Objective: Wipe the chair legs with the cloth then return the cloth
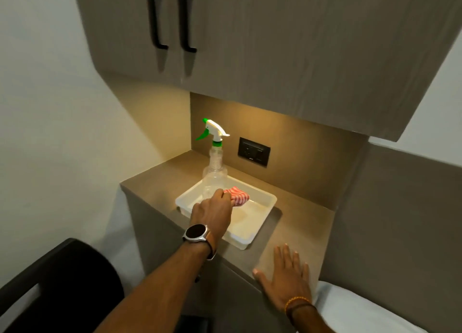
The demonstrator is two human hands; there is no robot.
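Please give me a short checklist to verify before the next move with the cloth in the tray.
1. Left hand grips the red striped cloth: ok, fingers closed on its edge.
2. Cloth is inside the white tray: ok.
3. Spray bottle stands upright, clear of the arm: not ok, it stands right beside the hand.
4. Right hand is free: ok, open and flat on the counter.
5. Chair within reach: ok, at lower left.
6. Chair legs wiped: cannot tell, legs out of view.
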